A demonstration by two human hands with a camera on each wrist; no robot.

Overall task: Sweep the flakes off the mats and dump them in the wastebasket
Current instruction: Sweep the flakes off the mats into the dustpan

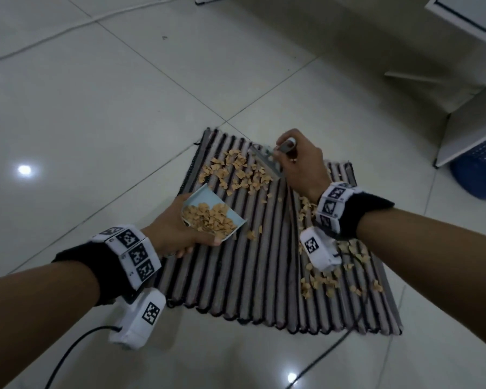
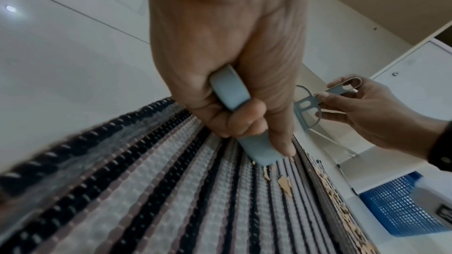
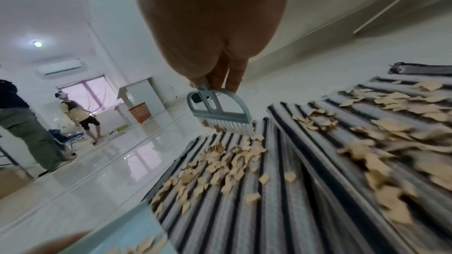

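Two striped mats lie side by side on the tiled floor, the right mat overlapping the left. Tan flakes are heaped at the left mat's far end, and more flakes lie scattered on the right mat. My left hand grips the handle of a light blue dustpan, which holds a pile of flakes. My right hand grips a small grey-blue brush, its bristles at the far edge of the heap.
A blue mesh wastebasket stands at the right under a white cabinet. A white cable crosses the floor at the far left. Two people stand far across the room in the right wrist view.
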